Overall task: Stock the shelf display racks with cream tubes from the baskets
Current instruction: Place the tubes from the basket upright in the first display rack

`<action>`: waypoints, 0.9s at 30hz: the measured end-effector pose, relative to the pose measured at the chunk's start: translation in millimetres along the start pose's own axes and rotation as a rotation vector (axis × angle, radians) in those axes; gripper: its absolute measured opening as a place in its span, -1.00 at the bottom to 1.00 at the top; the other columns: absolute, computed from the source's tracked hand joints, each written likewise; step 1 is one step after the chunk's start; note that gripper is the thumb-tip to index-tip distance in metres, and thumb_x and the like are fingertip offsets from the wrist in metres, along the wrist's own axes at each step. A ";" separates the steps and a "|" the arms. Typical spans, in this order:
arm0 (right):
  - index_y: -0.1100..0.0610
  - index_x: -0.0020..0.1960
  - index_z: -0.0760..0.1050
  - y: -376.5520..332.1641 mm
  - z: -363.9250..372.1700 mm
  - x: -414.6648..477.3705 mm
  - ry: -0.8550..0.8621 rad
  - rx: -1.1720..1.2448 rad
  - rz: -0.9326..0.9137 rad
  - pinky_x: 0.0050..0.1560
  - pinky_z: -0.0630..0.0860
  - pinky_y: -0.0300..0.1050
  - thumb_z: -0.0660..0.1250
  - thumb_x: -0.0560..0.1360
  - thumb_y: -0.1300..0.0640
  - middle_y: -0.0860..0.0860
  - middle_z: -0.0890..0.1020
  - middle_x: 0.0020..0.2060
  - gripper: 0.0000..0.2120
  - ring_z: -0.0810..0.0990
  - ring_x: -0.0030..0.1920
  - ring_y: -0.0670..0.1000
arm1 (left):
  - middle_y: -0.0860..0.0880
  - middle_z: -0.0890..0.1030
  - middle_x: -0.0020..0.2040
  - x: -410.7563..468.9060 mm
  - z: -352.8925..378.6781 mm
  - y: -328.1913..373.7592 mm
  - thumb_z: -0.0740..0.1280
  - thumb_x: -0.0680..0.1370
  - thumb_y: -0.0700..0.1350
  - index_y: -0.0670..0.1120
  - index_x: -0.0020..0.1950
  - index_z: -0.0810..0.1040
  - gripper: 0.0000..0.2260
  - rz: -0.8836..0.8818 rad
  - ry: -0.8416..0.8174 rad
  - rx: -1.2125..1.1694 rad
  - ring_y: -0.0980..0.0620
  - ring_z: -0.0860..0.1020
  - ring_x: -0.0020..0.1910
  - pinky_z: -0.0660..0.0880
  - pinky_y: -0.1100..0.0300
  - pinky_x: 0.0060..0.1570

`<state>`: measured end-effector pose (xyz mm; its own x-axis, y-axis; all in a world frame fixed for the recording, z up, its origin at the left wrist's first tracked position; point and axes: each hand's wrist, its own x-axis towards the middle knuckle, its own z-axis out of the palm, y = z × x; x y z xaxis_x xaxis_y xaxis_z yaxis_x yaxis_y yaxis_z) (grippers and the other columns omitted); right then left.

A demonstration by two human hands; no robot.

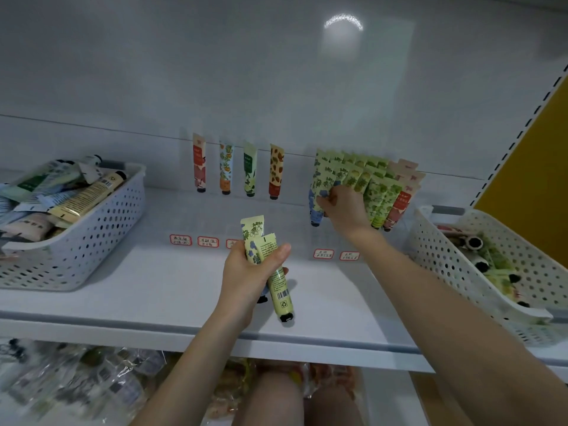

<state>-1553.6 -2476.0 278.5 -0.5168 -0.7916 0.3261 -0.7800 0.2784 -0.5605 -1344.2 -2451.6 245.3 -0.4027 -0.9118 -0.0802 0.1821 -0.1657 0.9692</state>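
Note:
My left hand (pixel 246 272) grips two pale green cream tubes (pixel 278 284) with black caps, held above the white shelf (pixel 153 290). My right hand (pixel 341 207) reaches into the right display rack and pinches a tube with a blue flower print (pixel 316 207) at the front of its leftmost row. That rack holds several rows of green-leaf tubes (pixel 368 179) and a row of pink tubes (pixel 402 198). The left rack has single sample tubes (pixel 236 167) standing upright at the back.
A white perforated basket (pixel 76 241) piled with mixed tubes sits at the left of the shelf. Another white basket (pixel 461 259) with green tubes sits at the right. Red-edged price labels (pixel 181 240) line the rack fronts. Wrapped goods lie on the shelf below.

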 end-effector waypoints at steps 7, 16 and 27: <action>0.19 -0.31 0.27 -2.9 1.0 -0.3 -0.014 -0.060 0.022 -0.53 0.15 -0.22 0.19 0.58 0.14 -0.01 0.33 -0.50 -0.69 0.29 -0.50 -0.10 | -0.02 0.60 -0.15 0.2 3.8 -1.6 0.44 0.42 -0.10 -0.13 0.04 0.46 -0.73 0.005 -0.008 0.006 0.17 0.63 -0.36 0.55 0.12 -0.23; 0.09 -0.39 0.14 -8.4 -1.6 -2.5 -0.024 -0.066 0.046 -0.59 0.13 -0.29 0.18 0.59 0.15 -0.01 0.30 -0.51 -0.59 0.27 -0.51 -0.10 | -0.03 0.61 -0.11 -2.2 2.1 0.8 0.45 0.41 -0.10 -0.10 0.01 0.47 -0.75 0.011 -0.008 0.009 0.05 0.64 -0.24 0.58 0.06 -0.14; 0.27 0.05 0.51 -24.4 -29.6 -29.0 0.010 0.221 0.109 -0.11 0.50 -0.06 0.29 0.54 0.12 0.15 0.61 -0.14 -0.78 0.57 -0.10 0.13 | -0.09 0.61 -0.14 -4.1 4.3 20.5 0.45 0.41 -0.08 -0.18 0.09 0.48 -0.67 0.073 0.011 0.007 -0.06 0.61 -0.13 0.54 -0.08 -0.03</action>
<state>-1530.0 -2443.7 305.2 -0.5983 -0.7574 0.2615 -0.6236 0.2353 -0.7455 -1342.7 -2449.6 266.5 -0.3787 -0.9254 -0.0117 0.2046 -0.0960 0.9741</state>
